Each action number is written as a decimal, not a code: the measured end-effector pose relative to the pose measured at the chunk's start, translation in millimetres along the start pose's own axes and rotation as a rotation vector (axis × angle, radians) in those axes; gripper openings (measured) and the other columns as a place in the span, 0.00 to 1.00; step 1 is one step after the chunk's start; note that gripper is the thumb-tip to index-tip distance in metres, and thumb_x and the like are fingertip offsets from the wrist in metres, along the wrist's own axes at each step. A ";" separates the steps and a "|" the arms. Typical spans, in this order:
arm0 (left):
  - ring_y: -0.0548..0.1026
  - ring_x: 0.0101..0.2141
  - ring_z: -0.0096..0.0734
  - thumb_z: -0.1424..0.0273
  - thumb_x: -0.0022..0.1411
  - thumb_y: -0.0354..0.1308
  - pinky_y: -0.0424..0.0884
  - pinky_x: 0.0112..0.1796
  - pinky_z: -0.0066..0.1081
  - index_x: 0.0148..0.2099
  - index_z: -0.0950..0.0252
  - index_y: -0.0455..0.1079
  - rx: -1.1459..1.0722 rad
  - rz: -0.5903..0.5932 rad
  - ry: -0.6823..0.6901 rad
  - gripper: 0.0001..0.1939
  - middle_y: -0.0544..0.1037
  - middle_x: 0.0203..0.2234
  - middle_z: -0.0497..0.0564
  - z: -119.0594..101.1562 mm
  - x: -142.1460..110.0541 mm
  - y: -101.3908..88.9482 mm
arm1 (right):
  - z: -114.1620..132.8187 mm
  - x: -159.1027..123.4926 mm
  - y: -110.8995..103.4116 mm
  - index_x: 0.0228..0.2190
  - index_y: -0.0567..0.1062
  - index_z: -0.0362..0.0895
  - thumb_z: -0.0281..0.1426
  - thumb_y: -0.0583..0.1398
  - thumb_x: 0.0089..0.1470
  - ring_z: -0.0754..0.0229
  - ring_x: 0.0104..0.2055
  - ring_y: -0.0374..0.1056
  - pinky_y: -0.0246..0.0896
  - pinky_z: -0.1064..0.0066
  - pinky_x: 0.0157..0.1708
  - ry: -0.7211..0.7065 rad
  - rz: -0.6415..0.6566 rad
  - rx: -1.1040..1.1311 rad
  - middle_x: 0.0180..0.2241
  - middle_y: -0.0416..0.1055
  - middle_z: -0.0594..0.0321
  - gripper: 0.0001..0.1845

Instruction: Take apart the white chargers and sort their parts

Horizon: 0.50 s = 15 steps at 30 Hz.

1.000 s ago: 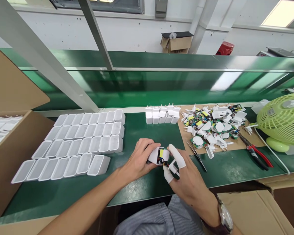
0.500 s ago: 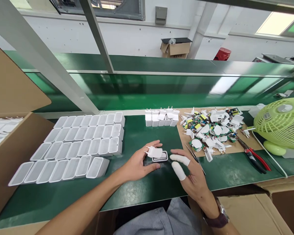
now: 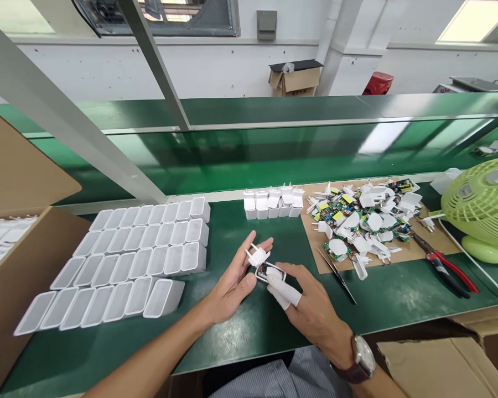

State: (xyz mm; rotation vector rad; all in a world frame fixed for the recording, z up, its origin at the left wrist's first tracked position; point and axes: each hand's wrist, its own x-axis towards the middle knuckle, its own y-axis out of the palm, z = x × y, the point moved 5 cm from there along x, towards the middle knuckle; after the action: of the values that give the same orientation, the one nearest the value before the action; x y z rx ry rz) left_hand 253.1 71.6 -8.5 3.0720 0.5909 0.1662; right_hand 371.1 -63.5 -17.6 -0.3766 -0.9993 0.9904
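Observation:
A white charger case (image 3: pixel 281 272) is tilted in my right hand (image 3: pixel 313 301), whose thumb and fingers close around it; white finger cots cover two of the fingertips. Dark parts show inside its open top. At its left edge sits a white plug cap (image 3: pixel 258 256) with two pins pointing up and left. My left hand (image 3: pixel 234 282) is beside the case with the palm turned up and fingers stretched out. Its thumb and fingertips are close to the case and cap; whether they touch is unclear.
Rows of open white cases (image 3: pixel 139 260) stand left, beside a cardboard box (image 3: pixel 37 265). Capped chargers (image 3: pixel 274 203) stand at the back. Circuit boards with plug caps (image 3: pixel 361 221) are heaped on cardboard at right, near tweezers (image 3: pixel 338 276), red-handled pliers (image 3: pixel 444 265) and a green fan (image 3: pixel 481 204).
My right hand has moved left and taken hold of the charger case, which is now tilted. The left hand's fingers have opened out from around it. The view has shifted slightly.

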 end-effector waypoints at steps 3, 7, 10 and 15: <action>0.61 0.70 0.51 0.49 0.75 0.51 0.61 0.66 0.53 0.78 0.51 0.34 0.032 -0.050 0.025 0.41 0.57 0.73 0.62 -0.3 -0.3 0.0 | 0.0 4.2 -1.0 0.59 0.70 0.46 0.16 0.57 0.61 0.50 0.50 0.73 0.78 0.57 0.45 0.002 -0.003 0.022 0.51 0.74 0.49 0.27; 0.71 0.62 0.45 0.56 0.78 0.50 0.67 0.60 0.45 0.78 0.50 0.36 0.056 -0.101 0.011 0.36 0.63 0.69 0.63 3.6 0.8 -0.3 | 2.4 11.6 -3.3 0.55 0.72 0.45 0.16 0.58 0.61 0.50 0.47 0.73 0.77 0.58 0.41 -0.021 -0.022 0.030 0.49 0.74 0.48 0.24; 0.65 0.67 0.49 0.53 0.76 0.51 0.63 0.62 0.48 0.78 0.53 0.37 0.126 -0.113 0.094 0.38 0.63 0.69 0.63 2.0 1.2 -2.0 | 4.0 13.6 -6.4 0.57 0.72 0.45 0.17 0.59 0.61 0.50 0.47 0.72 0.77 0.58 0.42 -0.013 -0.026 0.041 0.50 0.74 0.48 0.25; 0.74 0.56 0.41 0.63 0.75 0.57 0.69 0.57 0.42 0.73 0.54 0.55 0.372 -0.220 0.247 0.29 0.74 0.60 0.59 -2.4 0.4 -3.2 | 5.4 12.1 -2.5 0.56 0.72 0.44 0.18 0.54 0.63 0.49 0.45 0.72 0.77 0.56 0.41 -0.002 0.035 -0.050 0.49 0.75 0.47 0.23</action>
State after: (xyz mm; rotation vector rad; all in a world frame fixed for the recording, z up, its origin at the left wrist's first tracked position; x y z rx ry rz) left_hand 252.1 74.7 -6.1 3.3263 1.0800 0.4888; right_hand 369.9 -55.6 -6.7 -0.4356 -1.0237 0.9984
